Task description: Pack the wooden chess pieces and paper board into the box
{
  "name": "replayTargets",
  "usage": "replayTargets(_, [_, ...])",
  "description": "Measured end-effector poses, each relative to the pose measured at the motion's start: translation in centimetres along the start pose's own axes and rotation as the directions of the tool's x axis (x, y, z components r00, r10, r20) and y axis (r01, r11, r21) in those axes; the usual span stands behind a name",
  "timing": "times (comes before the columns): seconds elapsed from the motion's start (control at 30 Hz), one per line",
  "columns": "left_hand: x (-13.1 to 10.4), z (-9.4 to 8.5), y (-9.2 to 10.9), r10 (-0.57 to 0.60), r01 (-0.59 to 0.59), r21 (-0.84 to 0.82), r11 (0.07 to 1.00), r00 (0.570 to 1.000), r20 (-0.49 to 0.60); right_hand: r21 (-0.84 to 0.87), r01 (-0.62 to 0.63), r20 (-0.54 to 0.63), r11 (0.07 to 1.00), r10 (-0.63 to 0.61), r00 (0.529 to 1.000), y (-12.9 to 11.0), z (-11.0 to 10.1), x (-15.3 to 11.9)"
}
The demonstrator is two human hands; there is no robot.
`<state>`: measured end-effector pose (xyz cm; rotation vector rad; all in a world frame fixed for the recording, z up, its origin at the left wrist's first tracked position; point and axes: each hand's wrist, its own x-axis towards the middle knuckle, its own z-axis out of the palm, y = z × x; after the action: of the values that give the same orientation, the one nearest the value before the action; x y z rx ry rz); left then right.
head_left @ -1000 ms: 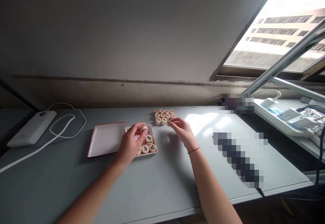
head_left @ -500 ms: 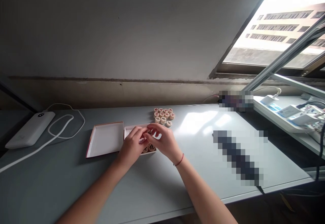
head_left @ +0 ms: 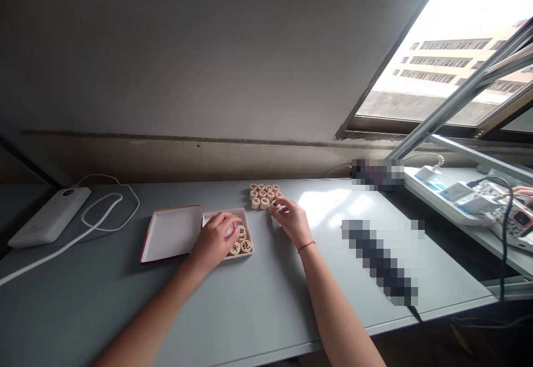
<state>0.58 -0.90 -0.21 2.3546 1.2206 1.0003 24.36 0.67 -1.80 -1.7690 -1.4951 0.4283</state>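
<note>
My left hand (head_left: 214, 239) is over the open shallow box (head_left: 249, 224), its fingers curled on something whitish and pink that I cannot make out. Beside those fingers, several round xiangqi pieces with dark characters (head_left: 245, 246) lie in the box. My right hand (head_left: 292, 222), with a red cord at the wrist, has thumb and fingers closed around a xiangqi piece (head_left: 275, 206) at the near right corner of a cluster. That cluster of xiangqi pieces (head_left: 262, 194), marked in red and stacked in rows, stands on the desk behind the box.
The box's lid (head_left: 170, 234) lies inner side up, left of the box. A white power bank (head_left: 50, 218) with a white cable (head_left: 97, 220) is at far left. Blurred dark items (head_left: 383, 261) lie on the right. A white shelf with adapters (head_left: 462, 195) stands beyond the desk (head_left: 266, 311).
My right hand has moved right, away from the box, to the piece at the cluster's near corner. My left hand stays over the box, where more pieces now show.
</note>
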Motion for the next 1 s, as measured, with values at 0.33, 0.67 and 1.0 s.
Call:
replayTargets(0.33, [0.15,0.03,0.12,0.032,-0.033,0.043,0.999,0.999,0.024,-0.086,0.072,-0.028,0.994,-0.075,0.997,0.46,0.70,0.12])
replayTargets(0.67, [0.42,0.07,0.16,-0.001,-0.004,0.089,0.996,0.999,0.047,-0.123,0.054,-0.003,0.991,-0.055,0.998,0.28,0.26,0.27])
replayTargets(1.0, [0.66,0.03,0.42,-0.061,0.049,0.138,0.989,0.995,0.084,-0.181,0.080,0.018,0.980,-0.078,0.997,0.41,0.28,0.32])
